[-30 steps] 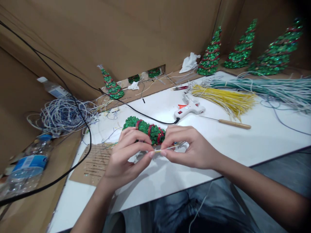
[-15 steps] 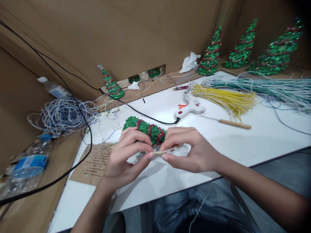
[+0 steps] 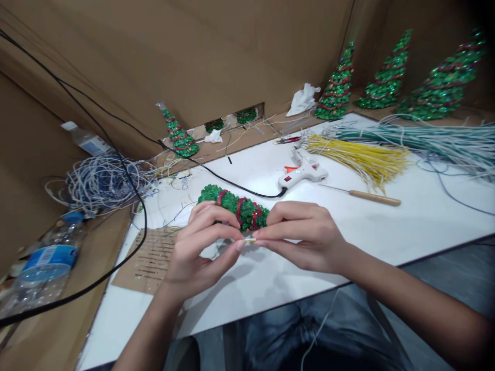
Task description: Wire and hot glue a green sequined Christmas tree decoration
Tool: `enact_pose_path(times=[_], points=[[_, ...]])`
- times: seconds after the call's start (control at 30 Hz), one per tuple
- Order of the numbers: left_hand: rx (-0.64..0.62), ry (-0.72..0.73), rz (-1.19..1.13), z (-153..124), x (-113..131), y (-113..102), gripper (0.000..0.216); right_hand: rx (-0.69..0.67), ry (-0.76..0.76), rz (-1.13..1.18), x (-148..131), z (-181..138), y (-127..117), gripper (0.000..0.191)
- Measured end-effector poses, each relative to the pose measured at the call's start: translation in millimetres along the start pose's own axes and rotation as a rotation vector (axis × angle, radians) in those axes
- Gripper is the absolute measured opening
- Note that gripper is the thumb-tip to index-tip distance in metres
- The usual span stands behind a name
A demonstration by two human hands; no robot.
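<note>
My left hand [image 3: 201, 247] and my right hand [image 3: 305, 237] meet fingertip to fingertip over the white table [image 3: 386, 226]. Both pinch a thin yellow wire [image 3: 249, 240], of which only a short piece shows between the fingers. Just behind the fingers a small green sequinned tree [image 3: 234, 205] with red bands lies on its side; my left fingers curl over its near side, and whether they touch it I cannot tell.
A white glue gun [image 3: 301, 174] on a black cord lies behind the hands, with an awl [image 3: 371, 197], yellow wires [image 3: 359, 157] and green-white wires [image 3: 433, 139] to the right. Finished trees [image 3: 336, 85] stand at the back. A wire coil [image 3: 100, 183], a bottle [image 3: 46, 263] and punched cardboard [image 3: 149, 260] lie left.
My right hand has slid left along the wire until its fingertips meet the left ones, so less wire shows. The tree and the left hand stay put.
</note>
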State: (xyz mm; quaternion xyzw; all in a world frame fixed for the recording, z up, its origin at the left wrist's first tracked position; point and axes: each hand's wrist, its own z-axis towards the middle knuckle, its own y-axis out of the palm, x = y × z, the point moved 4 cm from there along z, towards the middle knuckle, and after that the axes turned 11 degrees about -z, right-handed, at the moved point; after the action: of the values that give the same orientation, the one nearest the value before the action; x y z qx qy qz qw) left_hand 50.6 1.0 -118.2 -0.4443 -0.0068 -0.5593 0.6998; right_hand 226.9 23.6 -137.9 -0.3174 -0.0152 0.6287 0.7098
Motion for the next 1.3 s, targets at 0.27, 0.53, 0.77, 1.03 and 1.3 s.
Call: enact_pose_path(times=[0.27, 0.53, 0.77, 1.03, 1.3], points=[[0.004, 0.013, 0.030, 0.2, 0.9, 0.9, 0.015, -0.002, -0.016, 0.007, -3.6, 1.4, 0.3, 0.009], [-0.021, 0.002, 0.003, 0.9, 1.8, 1.8, 0.014, -0.008, 0.003, 0.036, -3.9, 2.8, 0.0, 0.007], [0.011, 0.054, 0.063, -0.8, 1.8, 1.2, 0.021, -0.014, 0.091, 0.044, -2.0, 2.6, 0.2, 0.007], [0.006, 0.033, 0.081, -0.4, 1.4, 0.9, 0.014, -0.026, 0.117, 0.058, 0.6, 2.0, 3.3, 0.008], [-0.019, 0.045, 0.149, -0.3, 1.9, 4.8, 0.015, -0.076, 0.101, 0.064, -2.5, 3.2, 2.8, 0.008]])
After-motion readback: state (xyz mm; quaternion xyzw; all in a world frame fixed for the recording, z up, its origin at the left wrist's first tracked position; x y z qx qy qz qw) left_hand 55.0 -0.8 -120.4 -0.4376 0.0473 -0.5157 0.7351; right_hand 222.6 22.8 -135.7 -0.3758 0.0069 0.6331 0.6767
